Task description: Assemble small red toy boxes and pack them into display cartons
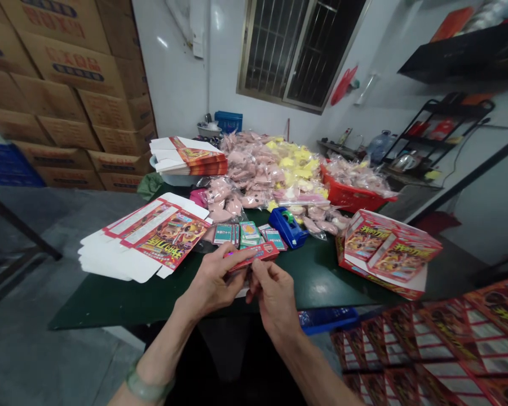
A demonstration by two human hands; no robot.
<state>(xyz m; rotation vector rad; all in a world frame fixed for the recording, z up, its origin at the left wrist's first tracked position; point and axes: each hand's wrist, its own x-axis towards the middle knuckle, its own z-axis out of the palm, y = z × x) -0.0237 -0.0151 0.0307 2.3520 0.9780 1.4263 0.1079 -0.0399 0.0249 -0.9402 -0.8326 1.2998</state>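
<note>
- Red cardboard packet (254, 255), held above the tabletop's near half
- Left hand (211, 285) and right hand (274, 301): narrow grip, fingers of both pinching the packet
- Blue tape dispenser (284, 228) just beyond the grip, on the green tabletop (321, 285)
- Stacked cartons (67, 107) well left of the grip

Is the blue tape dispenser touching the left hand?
No, the blue tape dispenser stands on the green table beyond the left hand, apart from it.

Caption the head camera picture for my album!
Two bare hands hold a red card packet over a green table by a blue tape dispenser.
</note>
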